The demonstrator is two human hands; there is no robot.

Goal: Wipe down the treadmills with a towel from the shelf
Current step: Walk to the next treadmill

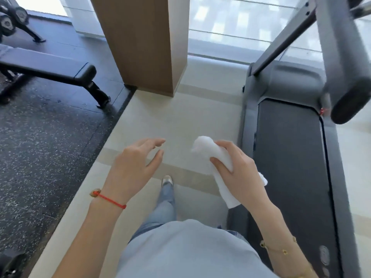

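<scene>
Pale tiled floor [180, 121] is running between a dark speckled rubber mat [46, 147] on the left and the treadmill [289, 157] on the right, with a wooden pillar [140, 43] and window glass ahead. A black weight bench [60, 71] is sitting on the mat.

Risks, as I judge them:
- Treadmill handlebar end [349, 97] is jutting out at about arm height; a careless reach toward the deck could knock against it.
- Person is standing just beside the deck edge, one foot [167, 180] forward; stepping sideways while looking at the hands could catch the raised side rail.
- White towel [216, 169] is bunched, with a tail hanging below the palm; it could slip loose or drag during a wipe.

Right hand [239, 175] is holding the towel, grip clamped around its middle. Towel's long axis is running from upper left to lower right, bunched end pointing toward the pillar, tail toward the person. It is not touching the treadmill.

Left hand [134, 165] is hovering empty, fingers loosely apart.
</scene>
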